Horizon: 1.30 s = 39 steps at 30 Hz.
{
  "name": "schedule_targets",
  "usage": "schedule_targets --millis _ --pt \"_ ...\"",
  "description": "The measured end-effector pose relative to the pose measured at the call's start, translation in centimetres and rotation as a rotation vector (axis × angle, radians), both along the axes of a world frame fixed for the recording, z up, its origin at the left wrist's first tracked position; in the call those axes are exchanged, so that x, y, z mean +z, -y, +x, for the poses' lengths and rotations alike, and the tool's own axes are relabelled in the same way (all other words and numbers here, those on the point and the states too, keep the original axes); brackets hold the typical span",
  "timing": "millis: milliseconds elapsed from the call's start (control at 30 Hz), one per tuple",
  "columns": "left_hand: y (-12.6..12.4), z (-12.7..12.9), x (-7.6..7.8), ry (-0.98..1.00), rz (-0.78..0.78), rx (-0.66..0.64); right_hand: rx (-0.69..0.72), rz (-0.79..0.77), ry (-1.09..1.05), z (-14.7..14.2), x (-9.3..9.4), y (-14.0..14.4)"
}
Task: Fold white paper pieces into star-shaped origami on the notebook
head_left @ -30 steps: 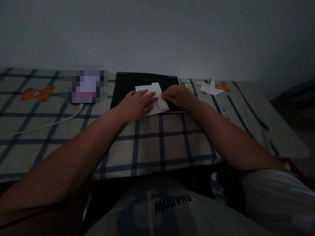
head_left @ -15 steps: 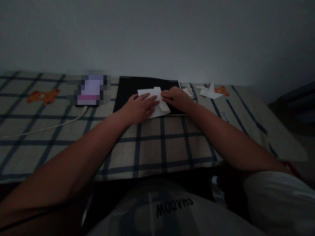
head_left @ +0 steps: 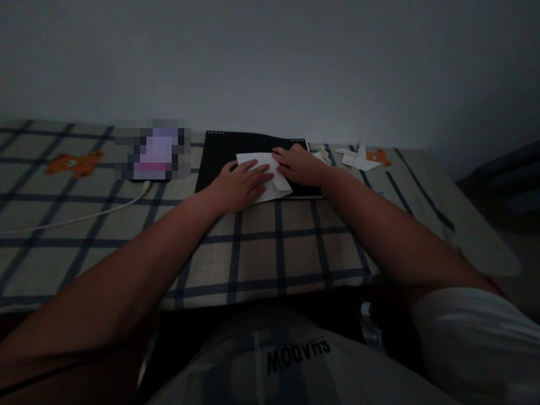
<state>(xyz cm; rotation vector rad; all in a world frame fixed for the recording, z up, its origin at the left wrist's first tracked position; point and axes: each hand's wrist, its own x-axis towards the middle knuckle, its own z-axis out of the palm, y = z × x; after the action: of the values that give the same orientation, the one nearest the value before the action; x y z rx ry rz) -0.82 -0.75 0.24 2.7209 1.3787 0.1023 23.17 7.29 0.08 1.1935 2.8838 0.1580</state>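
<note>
A folded sheet of white paper (head_left: 282, 183) lies on a black spiral-bound notebook (head_left: 223, 147). My left hand (head_left: 242, 187) rests flat on the left part of the paper with its fingers spread. At the upper right edge of the sheet is my right hand (head_left: 300, 165); its fingers stretch out over the paper and press down on it. The thumb of that hand is hard to see. Part of the sheet is hidden under both hands.
A phone (head_left: 155, 153) with a blurred screen stands at the left, a white cable (head_left: 113, 209) running from it. White folded paper pieces (head_left: 360, 158) lie to the right. Checked cloth (head_left: 257, 253) covers the table, with a wall (head_left: 270, 67) behind.
A narrow paper flap that stuck up at the top of the sheet no longer shows there. My right hand has shifted slightly left and its fingers now reach over that edge.
</note>
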Motion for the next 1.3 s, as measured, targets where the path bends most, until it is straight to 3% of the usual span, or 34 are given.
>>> schedule_targets --millis 433,633,867,1300 --pt "0.2 0.2 0.1 0.027 -0.009 0.013 0.026 -0.009 -0.246 2.1 -1.1 0.5" --pt "0.2 0.2 0.1 0.017 -0.013 0.019 0.114 -0.063 -0.235 3.4 -0.8 0.7" --pt "0.0 0.2 -0.1 0.038 -0.025 0.02 0.054 -0.161 -0.193 3.8 0.1 2.1" --pt "0.1 0.1 0.2 0.017 -0.033 0.019 0.042 -0.183 -0.217 4.4 -0.8 1.7"
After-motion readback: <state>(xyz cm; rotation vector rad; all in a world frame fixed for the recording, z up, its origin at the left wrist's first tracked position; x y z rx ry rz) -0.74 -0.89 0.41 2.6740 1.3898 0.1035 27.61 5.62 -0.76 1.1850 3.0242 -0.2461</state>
